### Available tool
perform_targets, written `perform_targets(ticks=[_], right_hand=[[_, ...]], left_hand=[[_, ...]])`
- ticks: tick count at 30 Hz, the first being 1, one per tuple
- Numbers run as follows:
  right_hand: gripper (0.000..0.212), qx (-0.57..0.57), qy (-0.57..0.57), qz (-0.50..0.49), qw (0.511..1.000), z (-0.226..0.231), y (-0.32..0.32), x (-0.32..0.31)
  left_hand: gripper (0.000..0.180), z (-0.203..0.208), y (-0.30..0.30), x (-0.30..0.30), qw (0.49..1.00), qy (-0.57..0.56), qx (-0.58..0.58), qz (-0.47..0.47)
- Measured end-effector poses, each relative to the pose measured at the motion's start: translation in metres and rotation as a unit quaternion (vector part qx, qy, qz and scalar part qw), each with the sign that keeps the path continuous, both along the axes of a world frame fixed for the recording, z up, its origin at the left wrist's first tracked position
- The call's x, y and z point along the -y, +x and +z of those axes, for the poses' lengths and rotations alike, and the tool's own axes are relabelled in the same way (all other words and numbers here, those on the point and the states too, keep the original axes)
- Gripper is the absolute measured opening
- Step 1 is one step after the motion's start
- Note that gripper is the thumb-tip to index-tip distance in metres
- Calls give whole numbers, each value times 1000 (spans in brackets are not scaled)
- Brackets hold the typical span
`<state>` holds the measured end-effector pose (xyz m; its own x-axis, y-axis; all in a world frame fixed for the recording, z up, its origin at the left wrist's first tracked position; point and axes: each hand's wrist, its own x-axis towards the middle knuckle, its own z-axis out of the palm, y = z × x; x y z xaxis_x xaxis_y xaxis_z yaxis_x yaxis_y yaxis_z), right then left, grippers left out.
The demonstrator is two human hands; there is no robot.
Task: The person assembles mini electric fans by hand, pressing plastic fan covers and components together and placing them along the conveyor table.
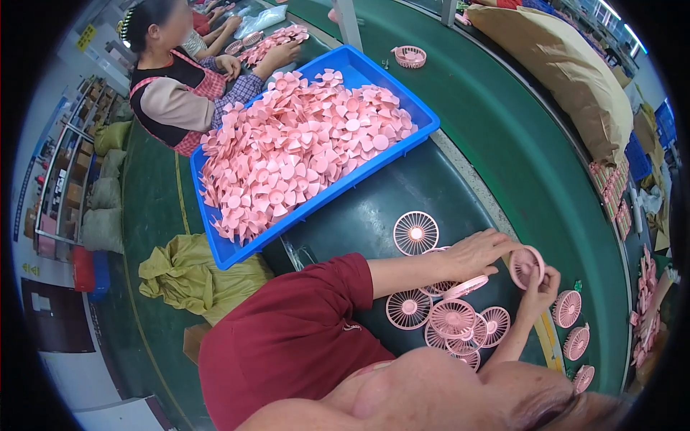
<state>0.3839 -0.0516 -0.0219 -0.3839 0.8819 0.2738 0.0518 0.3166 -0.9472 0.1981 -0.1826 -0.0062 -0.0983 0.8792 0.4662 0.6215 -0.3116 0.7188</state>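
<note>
A round pink fan housing (pixel 527 268) stands tilted between my two hands at the belt's edge. My right hand (pixel 543 289) grips its lower right side with bent fingers. From the left, my left hand (pixel 480 250) reaches over with its fingertips at the housing's upper left rim; the thumb is lower and partly hidden. Just below my left hand, a pink ring-shaped part (pixel 466 287) leans on edge. Several spoked pink fan grilles (pixel 452 318) overlap on the dark green table below, and one more grille (pixel 415 233) lies above my left forearm.
A blue tray (pixel 316 210) heaped with pink fan blades (pixel 302 144) stands beyond my left arm. On the green conveyor belt (pixel 496 136) sit a far housing (pixel 410 57) and several near ones (pixel 567 308). A co-worker (pixel 172 86) works at the far left. A large tan sack (pixel 553 65) lies across the belt.
</note>
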Motion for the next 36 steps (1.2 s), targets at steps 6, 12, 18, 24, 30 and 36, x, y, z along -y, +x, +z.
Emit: perform_targets(ticks=[6, 12, 18, 24, 30, 36], right_hand=[[20, 192, 272, -30, 942, 21, -15, 17], [19, 199, 254, -15, 946, 21, -14, 15], [49, 280, 247, 55, 926, 16, -12, 19], [49, 265, 246, 42, 931, 12, -17, 18], [60, 234, 299, -12, 925, 33, -20, 22], [67, 342, 288, 34, 894, 8, -12, 20]], left_hand=[[51, -9, -1, 0, 998, -59, -36, 11], [23, -9, -1, -1, 993, -88, -82, -6], [18, -11, 3, -6, 998, -55, -32, -2], [18, -7, -3, -4, 999, -40, -11, -4], [33, -16, -14, -5, 977, -84, 195, -5], [50, -9, -10, -9, 954, -130, 259, -72]])
